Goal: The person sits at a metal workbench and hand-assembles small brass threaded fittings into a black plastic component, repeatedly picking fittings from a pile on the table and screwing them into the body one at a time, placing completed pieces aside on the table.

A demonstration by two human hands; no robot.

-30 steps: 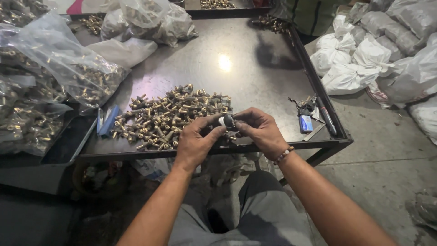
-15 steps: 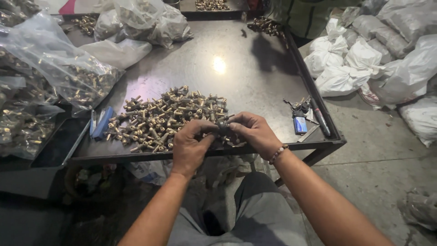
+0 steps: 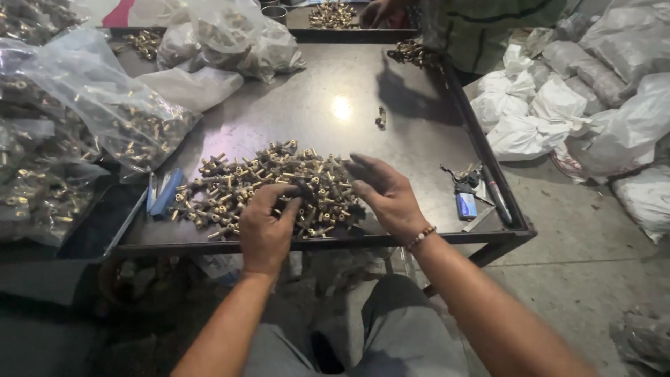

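Observation:
A heap of small brass fittings [image 3: 265, 178] lies near the front edge of a dark metal table [image 3: 363, 84]. My left hand [image 3: 264, 225] rests on the near side of the heap, fingers curled down onto a dark fitting [image 3: 304, 190]; whether it grips it is unclear. My right hand [image 3: 385, 193] hovers just right of the heap, fingers spread, palm turned toward the left, with nothing in it. A bead bracelet [image 3: 421, 237] circles my right wrist.
Clear plastic bags of fittings [image 3: 105, 112] pile up at the left and back. Keys, a blue lighter and a pen [image 3: 471, 195] lie at the table's right front corner. White sacks [image 3: 558, 105] sit on the floor to the right. Another person [image 3: 481, 28] works at the far end.
My hands were together holding a small part in front of the heap; now they have parted, the right hand open, the left down on the heap.

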